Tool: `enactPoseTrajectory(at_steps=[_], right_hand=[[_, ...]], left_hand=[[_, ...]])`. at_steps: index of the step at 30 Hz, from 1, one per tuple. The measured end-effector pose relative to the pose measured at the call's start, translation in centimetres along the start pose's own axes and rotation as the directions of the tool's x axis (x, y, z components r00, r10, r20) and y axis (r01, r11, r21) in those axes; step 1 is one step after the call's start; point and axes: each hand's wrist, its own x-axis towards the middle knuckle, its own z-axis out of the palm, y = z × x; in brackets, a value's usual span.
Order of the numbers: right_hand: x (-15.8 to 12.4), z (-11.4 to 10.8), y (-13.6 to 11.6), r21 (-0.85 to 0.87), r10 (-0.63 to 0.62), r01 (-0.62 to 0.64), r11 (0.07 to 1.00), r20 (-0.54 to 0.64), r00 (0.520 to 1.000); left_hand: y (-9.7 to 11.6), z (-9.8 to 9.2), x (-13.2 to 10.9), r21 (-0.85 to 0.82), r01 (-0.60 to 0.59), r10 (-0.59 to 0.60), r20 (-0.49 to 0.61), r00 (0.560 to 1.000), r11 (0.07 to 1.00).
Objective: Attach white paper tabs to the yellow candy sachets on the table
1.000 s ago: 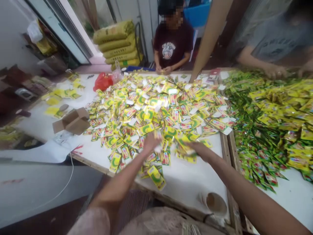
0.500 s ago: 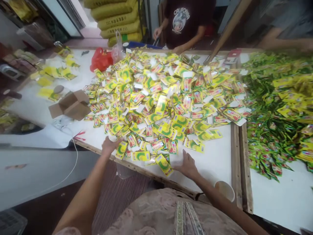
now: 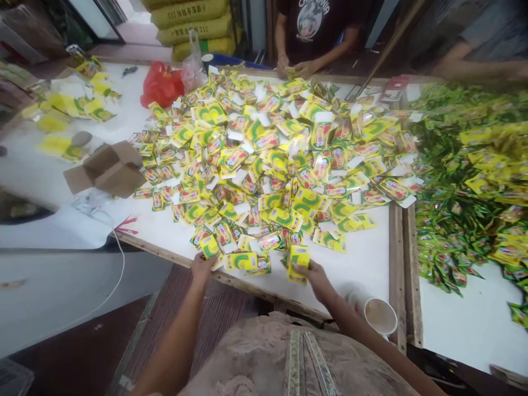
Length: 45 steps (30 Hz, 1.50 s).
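A wide heap of small flat yellow-and-green cartons [image 3: 272, 159], many with white flaps sticking out, covers the table in front of me. At its near left edge, my left hand [image 3: 202, 268] has its fingers closed on a yellow carton [image 3: 210, 246]; the fingertips are partly hidden. My right hand [image 3: 317, 279] grips another yellow carton [image 3: 298, 258] upright near the table's front edge, thumb across its face. Between the hands lies a flat yellow carton [image 3: 241, 260].
A white mug [image 3: 380, 317] stands by my right forearm. Green sachets [image 3: 449, 220] are piled beyond the wooden rail [image 3: 396, 275]. At left are an open cardboard box [image 3: 111, 168] and a red plastic bag [image 3: 163, 85]. Across the table, a person's hands [image 3: 295, 69] work at the heap.
My left hand has moved right onto a carton. My right hand now holds a yellow carton upright; one that lay at the near edge is gone from there. The other person's hands came together.
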Motion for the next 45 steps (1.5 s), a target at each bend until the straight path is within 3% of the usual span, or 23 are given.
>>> enactPoseTrajectory(at_steps=[3,7,11,14,16,18,19,21,23,25,28,31,34,36,40,45], right_hand=[[1.0,-1.8,-2.0,0.351,-0.021,0.029,0.936,-0.027,0.999],[2.1,-2.1,-4.0,0.448,-0.02,0.016,0.894,0.005,1.0],[1.9,-1.7,-4.5,0.473,-0.043,0.043,0.88,-0.012,0.999],[1.0,-1.4,-4.7,0.456,-0.097,0.087,0.886,-0.002,0.995],[0.4,-0.9,-5.0,0.416,-0.129,0.101,0.904,0.04,0.991],[-0.2,-0.1,-5.5,0.339,-0.163,0.132,0.932,0.064,0.985],[-0.5,0.4,-5.9,0.297,-0.191,0.166,0.94,0.056,0.98],[-1.1,1.2,-6.7,0.252,-0.267,0.251,0.935,0.031,0.963],[-1.5,1.6,-7.3,0.288,-0.324,0.298,0.91,0.045,0.945],[-1.9,1.3,-7.6,0.376,-0.319,0.258,0.89,0.11,0.941],[-2.3,0.5,-7.1,0.503,-0.225,0.115,0.857,0.165,0.96],[-2.2,0.1,-6.3,0.54,-0.139,0.044,0.841,0.138,0.981],[-1.8,0.1,-5.7,0.383,-0.13,0.108,0.917,0.032,0.991],[-1.5,-0.2,-5.3,0.273,-0.136,0.147,0.951,-0.061,0.989],[-1.3,-2.3,-3.8,0.086,-0.106,0.124,0.989,-0.191,0.976],[-0.4,-4.3,-2.4,-0.2,-0.03,-0.047,0.979,-0.366,0.93]], left_hand=[[0.1,-0.4,-0.5,-0.139,0.025,-0.011,0.101,0.995,0.99],[0.6,-0.8,-1.1,-0.145,0.012,0.006,0.124,0.992,0.989],[1.2,-1.5,-1.6,-0.005,-0.047,0.047,-0.021,0.999,0.999],[2.5,-1.4,-3.2,0.128,-0.222,0.239,-0.132,0.962,0.967],[4.0,-0.2,-5.3,0.152,-0.391,0.398,-0.015,0.917,0.908],[5.6,1.9,-7.6,0.03,-0.484,0.459,0.268,0.847,0.875],[6.4,3.2,-8.8,-0.064,-0.484,0.464,0.419,0.781,0.873],[7.6,5.6,-10.6,-0.22,-0.436,0.474,0.593,0.651,0.873],[8.2,7.1,-11.5,-0.329,-0.335,0.469,0.636,0.612,0.883],[8.3,7.7,-11.5,-0.387,-0.192,0.417,0.664,0.62,0.902],[8.1,7.3,-10.6,-0.381,-0.019,0.326,0.761,0.561,0.924],[7.8,7.1,-10.0,-0.351,0.056,0.275,0.815,0.51,0.935],[7.6,7.7,-10.3,-0.345,0.081,0.259,0.822,0.507,0.935],[7.5,7.8,-10.6,-0.362,0.088,0.263,0.805,0.532,0.928],[7.4,5.8,-9.3,-0.365,0.029,0.263,0.721,0.641,0.931],[6.0,1.6,-5.3,-0.233,-0.095,0.215,0.572,0.791,0.968]])
